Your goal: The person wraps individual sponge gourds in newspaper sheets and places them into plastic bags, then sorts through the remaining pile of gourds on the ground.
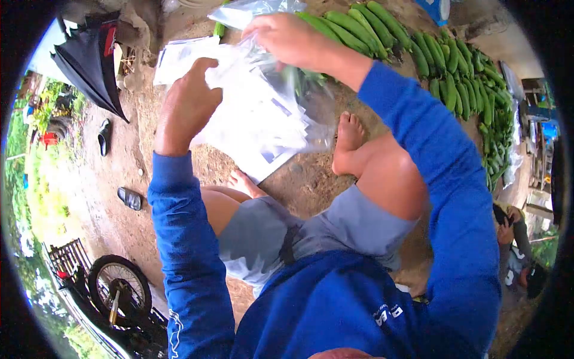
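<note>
My right hand [293, 43] is closed on a clear plastic bag [254, 12] above a spread of paper sheets. Wrinkled clear plastic also hangs below that hand, partly over the papers. My left hand [190, 99] is held above the left side of the printed white paper sheets [257, 128], thumb and forefinger apart, nothing between them. The sheets lie overlapped on the dirt floor in front of my bare feet. Long green cucumber-like vegetables [359, 30] lie side by side just beyond my right hand; some green shows through the plastic.
More green vegetables [460, 78] are piled along the right. A black umbrella [95, 63] stands at upper left, with dark sandals [129, 198] below it. A motorbike wheel [119, 290] is at lower left. Another person [517, 239] is at the far right.
</note>
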The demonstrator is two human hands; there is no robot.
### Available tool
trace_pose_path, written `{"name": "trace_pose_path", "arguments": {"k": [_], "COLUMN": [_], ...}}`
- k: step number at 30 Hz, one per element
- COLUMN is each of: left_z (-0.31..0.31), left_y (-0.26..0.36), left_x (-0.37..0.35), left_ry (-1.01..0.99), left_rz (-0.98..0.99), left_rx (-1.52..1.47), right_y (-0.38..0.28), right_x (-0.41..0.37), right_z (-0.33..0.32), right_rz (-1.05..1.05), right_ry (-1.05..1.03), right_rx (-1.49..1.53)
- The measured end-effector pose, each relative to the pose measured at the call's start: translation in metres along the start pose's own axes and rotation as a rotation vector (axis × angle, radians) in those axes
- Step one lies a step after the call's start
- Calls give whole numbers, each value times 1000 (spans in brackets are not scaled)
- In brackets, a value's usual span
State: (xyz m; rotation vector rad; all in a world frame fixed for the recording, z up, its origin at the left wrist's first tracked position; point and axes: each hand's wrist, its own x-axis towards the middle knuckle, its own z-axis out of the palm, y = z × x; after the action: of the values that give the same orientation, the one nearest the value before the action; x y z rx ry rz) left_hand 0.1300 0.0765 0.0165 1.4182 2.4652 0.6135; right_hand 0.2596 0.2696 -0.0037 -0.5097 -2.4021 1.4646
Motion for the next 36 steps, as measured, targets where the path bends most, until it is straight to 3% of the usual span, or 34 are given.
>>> {"name": "trace_pose_path", "arguments": {"k": [1, 2, 3, 4, 6, 8, 10, 12, 13, 15, 16, 18, 20, 22, 23, 24, 25, 26, 27, 28, 29, 30, 31, 34, 36], "left_z": [2, 4, 4, -8, -27, -38, -47, -57, -57, -48, -46, -34, -25, -36, -43, -43, -53, -61, -67, -70, -74, -79, -85, -81, -74], "left_y": [-16, -35, -62, -51, -65, -58, -42, -18, -9, 7, 8, -16, -54, -87, -79, -88, -85, -81, -66, -67, -67, -44, -35, -12, -46], "left_x": [-1, 0, 9, 5, 12, 3, -2, -17, -22, -23, -22, -10, 9, 15, 9, 9, 9, 7, -4, -11, -18, -26, -32, -34, -22], "left_ry": [64, 127, 109, 187, 253, 425, 401, 265, 202, 178, 171, 195, 294, 585, 536, 615, 611, 586, 518, 361, 204, 251, 227, 206, 233], "left_rz": [31, 63, -15, -104, -205, -275, -204, -138, -104, 19, 75, 74, -25, 45, 1, 81, 28, -26, -62, 40, 139, 107, 51, 149, 98], "left_rx": [46, 95, 117, 117, -281, -1155, -1461, -1463, -1466, -866, -562, -364, -157, -299, -1150, -1006, -1303, -1604, -1625, -1631, -1623, -1455, -1262, -1072, -944], "right_y": [-26, -23, -20, -24, -26, -13, 10, 32, 32, 32, 24, -4, -26, -52, -64, -67, -66, -51, -27, -12, -10, -9, -17, -50, -77], "right_x": [-12, -15, -17, -20, -36, -44, -31, -6, -2, 1, -3, -20, -40, -56, -62, -64, -62, -56, -48, -42, -40, -38, -43, -58, -79], "right_z": [-14, -16, -17, -18, -20, -14, -16, -31, -41, -69, -88, -95, -98, -92, -87, -83, -80, -82, -88, -99, -110, -120, -128, -136, -134], "right_rz": [72, -72, -217, -362, -318, -269, -205, -186, -100, 53, -594, 157, 165, 147, 109, 12, -80, -120, -158, -196, -181, -166, -89, -178, -31], "right_ry": [-42, -16, 16, 54, -120, -307, -295, -217, -59, 241, 204, 133, -73, -293, -388, -414, -430, -253, -78, 91, 240, 384, 408, 294, 152], "right_rx": [-54, -132, -207, -282, -413, -570, -797, -988, -751, -265, -582, 1023, 727, 416, 245, 21, -204, -240, -272, -300, -181, -55, 296, 1005, 647]}}
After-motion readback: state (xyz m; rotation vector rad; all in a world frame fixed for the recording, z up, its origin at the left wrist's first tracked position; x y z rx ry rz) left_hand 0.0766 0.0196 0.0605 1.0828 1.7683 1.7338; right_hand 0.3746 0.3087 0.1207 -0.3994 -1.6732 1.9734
